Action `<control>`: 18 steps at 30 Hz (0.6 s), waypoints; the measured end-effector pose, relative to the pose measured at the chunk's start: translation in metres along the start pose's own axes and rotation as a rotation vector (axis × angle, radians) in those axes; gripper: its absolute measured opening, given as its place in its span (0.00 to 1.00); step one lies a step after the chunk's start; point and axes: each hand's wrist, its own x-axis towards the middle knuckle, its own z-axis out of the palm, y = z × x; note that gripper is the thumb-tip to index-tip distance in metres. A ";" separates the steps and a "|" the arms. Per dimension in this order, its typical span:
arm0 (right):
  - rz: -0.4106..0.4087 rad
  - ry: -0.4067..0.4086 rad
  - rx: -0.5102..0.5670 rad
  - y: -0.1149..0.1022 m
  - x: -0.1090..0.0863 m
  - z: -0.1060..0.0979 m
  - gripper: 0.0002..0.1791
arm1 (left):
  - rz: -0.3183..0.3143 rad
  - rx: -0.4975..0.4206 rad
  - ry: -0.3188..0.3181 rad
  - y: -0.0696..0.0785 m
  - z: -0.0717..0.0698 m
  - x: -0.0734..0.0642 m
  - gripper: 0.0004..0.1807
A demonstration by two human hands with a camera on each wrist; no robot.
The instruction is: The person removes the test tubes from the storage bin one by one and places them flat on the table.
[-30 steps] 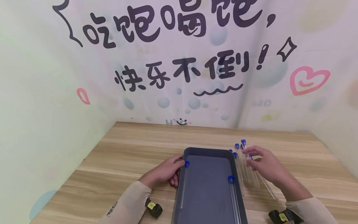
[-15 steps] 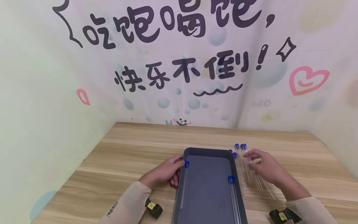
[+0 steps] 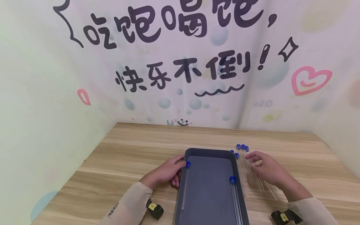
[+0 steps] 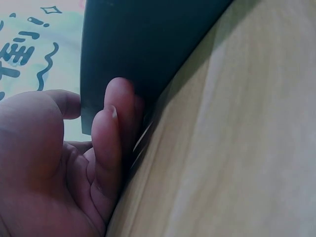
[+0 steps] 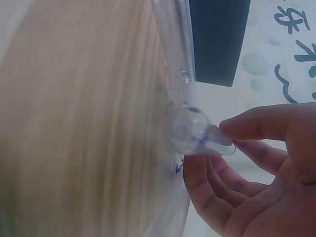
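My left hand [image 3: 166, 171] grips the left wall of a dark grey tray [image 3: 209, 153], thumb over the rim and fingers against the outside, as the left wrist view also shows. To the right of the tray, my right hand [image 3: 267, 168] pinches a clear test tube [image 5: 190, 129] between thumb and fingers, its rounded end towards the wrist camera. Several blue-capped test tubes [image 3: 244, 187] lie beside and under that hand, side by side along the tray's right wall. Inside the tray, one capped tube [image 3: 184, 190] lies at the left and capped glass [image 3: 236, 200] at the right.
The wooden table [image 3: 135, 140] runs back to a printed cloth wall [image 3: 157, 109] with dark lettering. Pale walls stand at the left and right. The tray's right wall rises between its inside and the loose tubes.
My right hand has lowered slightly, and the test tube in it has come down and back among the others, its blue cap now beside another cap. The left hand and tray have stayed put.
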 end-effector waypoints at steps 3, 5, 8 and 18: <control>0.020 -0.003 -0.021 -0.001 -0.001 0.000 0.19 | -0.005 0.002 0.002 0.001 0.000 0.000 0.25; 0.031 -0.005 -0.043 -0.002 -0.001 0.000 0.20 | -0.005 0.004 0.003 0.001 0.000 0.000 0.25; 0.043 -0.008 -0.068 -0.002 -0.001 0.001 0.20 | -0.003 0.006 0.005 0.000 0.000 0.000 0.26; 0.023 -0.004 -0.188 0.000 -0.001 0.004 0.20 | 0.002 -0.001 0.003 -0.001 0.000 0.000 0.26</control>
